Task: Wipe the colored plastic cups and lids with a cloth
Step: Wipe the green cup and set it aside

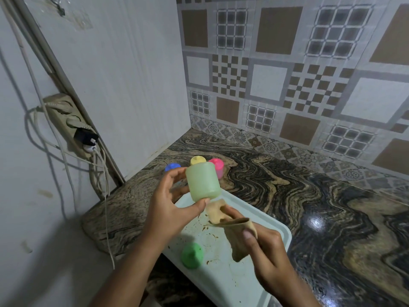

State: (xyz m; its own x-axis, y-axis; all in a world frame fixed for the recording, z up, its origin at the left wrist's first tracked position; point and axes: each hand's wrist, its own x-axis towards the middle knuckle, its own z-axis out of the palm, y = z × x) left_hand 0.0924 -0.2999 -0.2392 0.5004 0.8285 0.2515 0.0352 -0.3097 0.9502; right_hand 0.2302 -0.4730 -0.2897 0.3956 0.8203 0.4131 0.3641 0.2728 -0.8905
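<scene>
Toward the back left corner of the surface (287,173), a blue lid (172,167), a yellow lid (197,160) and a pink cup (217,167) stand close together, probably parked clear of the work. In front of them the left hand (170,207) grips a pale green cup (202,181) in the air, thumb at its lower end and fingers curled behind, tilted so that this end faces the cloth. Its green lid (192,255) lies below on the stained tray (276,235) at the near edge, likely taken off so each part gets wiped separately. The right hand (265,247) pinches a tan cloth (232,229), whose bunched tip is just beside the cup; contact is unclear.
</scene>
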